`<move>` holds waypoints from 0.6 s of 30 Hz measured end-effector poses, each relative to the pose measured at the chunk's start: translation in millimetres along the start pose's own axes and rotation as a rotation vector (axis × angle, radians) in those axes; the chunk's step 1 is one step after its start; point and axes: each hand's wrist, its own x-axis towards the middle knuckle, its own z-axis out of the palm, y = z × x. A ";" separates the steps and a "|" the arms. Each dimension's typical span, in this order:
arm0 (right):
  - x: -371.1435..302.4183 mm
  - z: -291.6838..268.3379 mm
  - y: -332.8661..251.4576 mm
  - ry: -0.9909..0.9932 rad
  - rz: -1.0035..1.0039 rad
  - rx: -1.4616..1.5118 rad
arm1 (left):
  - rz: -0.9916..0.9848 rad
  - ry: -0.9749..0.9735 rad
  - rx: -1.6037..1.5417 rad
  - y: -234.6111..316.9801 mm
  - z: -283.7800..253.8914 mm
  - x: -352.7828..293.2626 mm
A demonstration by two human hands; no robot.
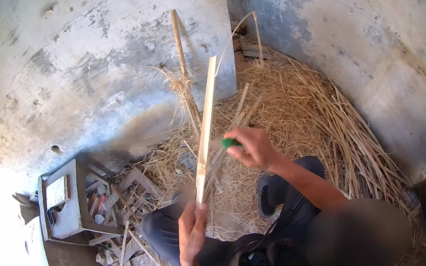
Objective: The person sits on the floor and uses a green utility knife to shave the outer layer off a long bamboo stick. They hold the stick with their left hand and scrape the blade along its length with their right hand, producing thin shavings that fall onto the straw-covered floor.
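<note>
My left hand [189, 229] is closed around the lower end of a long, pale bamboo strip [207, 134]. The strip slants up and away from me, its far end in the air before the wall. To the right of its middle, my right hand [252, 147] grips a green-handled tool [230, 142]. The tool's working end points toward the strip but is smeared by motion, so I cannot tell whether it touches. My bent legs lie below and beside both hands.
Shavings and straw-like strips [275, 99] spread over the floor, heaped along the right wall. An upright wooden pole [178, 42] with fibres caught on it leans by the back wall. At left, a worn wooden cabinet [68, 198] stands near broken wood scraps [116, 198].
</note>
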 end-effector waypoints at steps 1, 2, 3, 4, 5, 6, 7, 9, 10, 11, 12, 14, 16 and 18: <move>-1.5 3.4 -6.9 -0.033 -0.019 0.012 | 0.014 -0.016 -0.024 3.1 3.6 1.5; -2.9 6.1 -12.7 -0.066 -0.041 0.023 | 0.004 -0.027 -0.063 7.4 7.0 2.8; -4.4 7.9 -16.2 -0.100 -0.062 0.034 | -0.007 -0.040 -0.102 12.3 10.1 3.6; -5.9 8.5 -17.7 -0.111 -0.063 0.045 | -0.017 -0.052 -0.142 14.9 12.2 4.0; -8.1 8.6 -18.6 -0.124 -0.063 0.057 | -0.002 -0.069 -0.141 15.3 13.7 5.3; -9.0 8.5 -18.7 -0.136 -0.063 0.069 | -0.019 -0.078 -0.168 17.3 14.4 5.1; -8.7 8.9 -17.7 -0.128 -0.074 0.078 | -0.036 -0.089 -0.195 21.1 14.8 4.9; -9.0 9.3 -15.5 -0.111 -0.091 0.096 | -0.045 -0.113 -0.241 26.3 17.4 4.9; -9.2 8.9 -15.2 -0.110 -0.097 0.091 | -0.035 -0.127 -0.260 27.3 19.2 5.1; -8.9 8.5 -15.4 -0.108 -0.105 0.086 | -0.024 -0.140 -0.279 28.4 20.5 5.4; -9.1 8.4 -15.6 -0.105 -0.113 0.080 | -0.019 -0.144 -0.289 29.8 21.7 6.0; -9.7 10.8 -16.2 -0.061 -0.122 0.067 | -0.007 -0.153 -0.309 32.2 24.0 7.0; -9.5 10.9 -16.6 -0.035 -0.124 0.050 | 0.009 -0.147 -0.319 32.2 26.9 7.3; -7.6 8.9 -17.6 -0.030 -0.122 0.031 | 0.044 -0.119 -0.261 32.8 28.8 7.0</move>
